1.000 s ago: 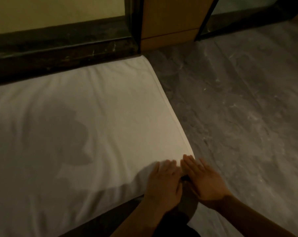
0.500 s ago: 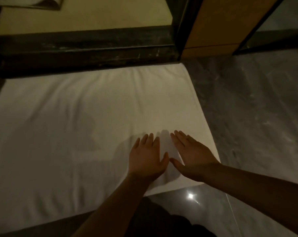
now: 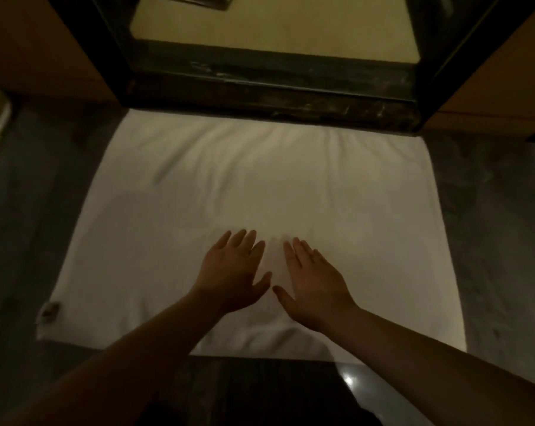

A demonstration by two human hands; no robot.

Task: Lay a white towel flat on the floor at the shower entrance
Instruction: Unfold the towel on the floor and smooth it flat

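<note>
A white towel [image 3: 260, 186] lies spread on the grey floor, its far edge against the dark shower threshold [image 3: 269, 96]. A few soft creases run along that far edge. My left hand [image 3: 234, 272] and my right hand [image 3: 314, 282] lie side by side with straight fingers on the towel's near middle, palms down and thumbs almost touching. A small dark tag [image 3: 49, 310] sits at the towel's near left corner.
Grey marble floor [image 3: 499, 210] flanks the towel on both sides. Wooden panels [image 3: 493, 96] and dark door frames stand left and right of the threshold. Beyond it lies the pale shower floor [image 3: 275, 26]. A light reflects on a glossy patch [image 3: 349, 379] near my right forearm.
Both hands slid left from the towel's near right corner to its near middle. The view swung left, so the whole towel and both sides of the entrance now show.
</note>
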